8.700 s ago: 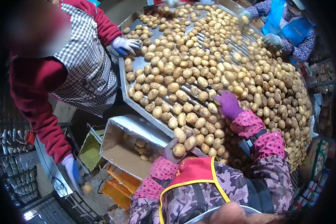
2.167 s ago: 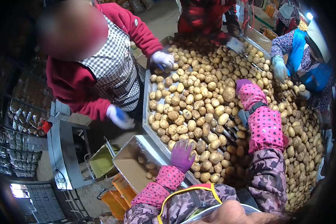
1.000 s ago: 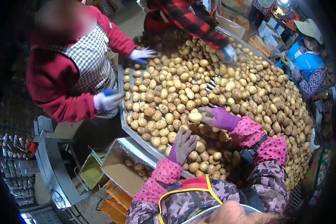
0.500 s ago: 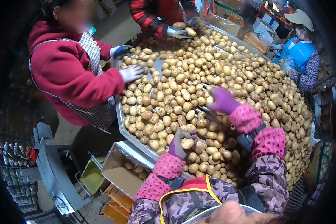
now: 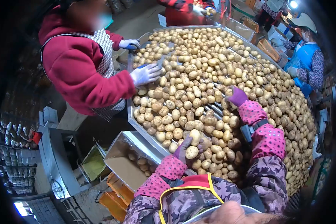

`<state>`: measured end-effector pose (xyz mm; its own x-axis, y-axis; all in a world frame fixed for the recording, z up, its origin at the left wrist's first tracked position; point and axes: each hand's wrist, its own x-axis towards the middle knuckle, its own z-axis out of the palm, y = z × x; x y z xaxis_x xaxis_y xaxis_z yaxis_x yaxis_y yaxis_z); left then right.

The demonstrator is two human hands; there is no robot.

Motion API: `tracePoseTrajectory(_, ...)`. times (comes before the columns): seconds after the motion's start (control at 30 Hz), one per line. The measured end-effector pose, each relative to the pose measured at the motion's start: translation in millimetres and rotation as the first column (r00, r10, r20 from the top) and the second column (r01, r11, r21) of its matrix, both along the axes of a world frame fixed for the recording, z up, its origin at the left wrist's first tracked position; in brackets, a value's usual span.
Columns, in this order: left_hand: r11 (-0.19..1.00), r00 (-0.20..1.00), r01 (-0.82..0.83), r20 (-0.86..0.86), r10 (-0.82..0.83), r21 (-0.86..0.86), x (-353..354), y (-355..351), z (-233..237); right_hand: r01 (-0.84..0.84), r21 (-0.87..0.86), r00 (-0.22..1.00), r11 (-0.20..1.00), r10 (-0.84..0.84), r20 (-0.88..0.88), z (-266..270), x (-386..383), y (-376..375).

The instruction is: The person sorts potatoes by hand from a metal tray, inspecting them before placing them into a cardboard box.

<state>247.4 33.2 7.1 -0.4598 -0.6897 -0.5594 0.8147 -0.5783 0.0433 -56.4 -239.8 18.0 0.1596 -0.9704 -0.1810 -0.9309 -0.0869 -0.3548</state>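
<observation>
My left hand (image 5: 183, 150), in a purple glove with grey fingers, is closed round two potatoes at the near edge of the heap. One pale potato (image 5: 194, 137) sits above the other potato (image 5: 192, 152) in that grip. My right hand (image 5: 238, 96), gloved in purple, reaches into the middle of the heap, its fingers closed on a potato (image 5: 229, 92) partly hidden by the glove. Around both hands lies a thick spread of potatoes (image 5: 209, 61) on a metal sorting table (image 5: 140, 128); dark slats (image 5: 215, 109) show between some of them.
A co-worker in a magenta top (image 5: 84, 71) stands at the left, gloved hands on the table. Another in red is at the far side, and one in a blue vest (image 5: 303, 58) at the right. A cardboard box (image 5: 119, 158) with potatoes stands below the near left edge.
My left hand has gained a second potato. My right hand has moved rightward over the heap. The co-worker in red has drawn back from the table holding potatoes; the view has shifted.
</observation>
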Motion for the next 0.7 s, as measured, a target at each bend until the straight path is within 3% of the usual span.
tracePoseTrajectory(0.07, 0.995, 0.973, -0.101, -0.212, 0.095, -0.015, 9.2, 5.2, -16.0, 0.019, 0.015, 0.999, 1.0, -0.019, 0.031, 41.2, 23.1, 26.9)
tracePoseTrajectory(0.1, 0.984, 0.929, -0.176, -0.336, 0.157, -0.028, 12.0, 4.2, -14.4, 0.0, -0.076, 0.98, 0.997, 0.015, 0.2, 70.4, 47.9, 54.8)
tracePoseTrajectory(0.13, 0.968, 0.865, -0.249, -0.456, 0.211, -0.026, 13.7, 3.3, -11.2, -0.1, -0.001, 0.952, 0.995, 0.096, 0.291, 69.1, 56.0, 68.4)
tracePoseTrajectory(0.17, 0.957, 0.906, -0.289, -0.321, 0.275, 0.005, 12.3, 2.6, 15.2, -0.205, 0.103, 0.952, 0.973, 0.174, 0.25, 75.3, 66.7, 90.9)
tracePoseTrajectory(0.2, 0.953, 0.914, -0.299, -0.304, 0.27, -0.051, 12.6, 2.1, 17.4, -0.352, 0.227, 0.896, 0.908, 0.256, 0.363, 93.0, 84.6, 113.1)
tracePoseTrajectory(0.27, 0.941, 0.914, -0.296, -0.334, 0.231, -0.161, 16.7, 2.5, 27.0, -0.48, 0.262, 0.862, 0.837, 0.394, 0.32, 97.1, 102.1, 133.4)
tracePoseTrajectory(0.3, 0.96, 0.921, -0.272, -0.306, 0.241, -0.064, 19.0, 6.0, 29.9, -0.491, 0.116, 0.848, 0.863, 0.443, 0.292, 88.4, 105.1, 131.6)
tracePoseTrajectory(0.33, 0.962, 0.956, -0.253, -0.177, 0.233, -0.098, 24.0, 11.1, 36.0, -0.497, -0.035, 0.834, 0.867, 0.488, 0.258, 72.0, 106.9, 126.8)
tracePoseTrajectory(0.37, 0.958, 0.944, -0.27, -0.225, 0.243, -0.099, 26.0, 14.5, 42.2, -0.62, -0.286, 0.746, 0.731, 0.662, 0.072, 51.1, 103.2, 115.0)
tracePoseTrajectory(0.43, 0.945, 0.913, -0.314, -0.303, 0.275, -0.09, 31.0, 20.1, 58.8, -0.482, 0.024, 0.847, 0.876, 0.458, 0.27, 27.6, 80.9, 88.8)
tracePoseTrajectory(0.5, 0.943, 0.913, -0.332, -0.261, 0.313, -0.03, 36.5, 19.6, 55.4, -0.395, 0.155, 0.917, 0.906, 0.399, 0.003, 36.2, 91.6, 48.9)
tracePoseTrajectory(0.53, 0.943, 0.916, -0.332, -0.239, 0.323, 0.003, 38.2, 22.9, 51.9, -0.379, 0.123, 0.857, 0.917, 0.398, -0.326, 40.3, 101.9, 31.7)
tracePoseTrajectory(0.57, 0.944, 0.932, -0.315, -0.222, 0.288, -0.098, 41.6, 26.5, 33.4, -0.349, -0.093, 0.918, 0.933, 0.32, -0.235, 34.2, 114.4, 18.5)
tracePoseTrajectory(0.6, 0.94, 0.91, -0.336, -0.274, 0.31, -0.053, 40.5, 23.5, 41.4, -0.368, -0.129, 0.918, 0.921, 0.338, -0.207, 27.3, 128.5, 0.3)
tracePoseTrajectory(0.67, 0.928, 0.887, -0.37, -0.274, 0.37, 0.056, 36.5, 21.5, 36.0, -0.379, -0.121, 0.922, 0.917, 0.385, 0.032, -19.9, 150.6, -22.1)
tracePoseTrajectory(0.7, 0.928, 0.896, -0.368, -0.248, 0.369, 0.051, 34.6, 17.3, 43.5, -0.323, -0.1, 0.946, 0.941, 0.317, -0.075, -15.3, 165.7, -16.1)
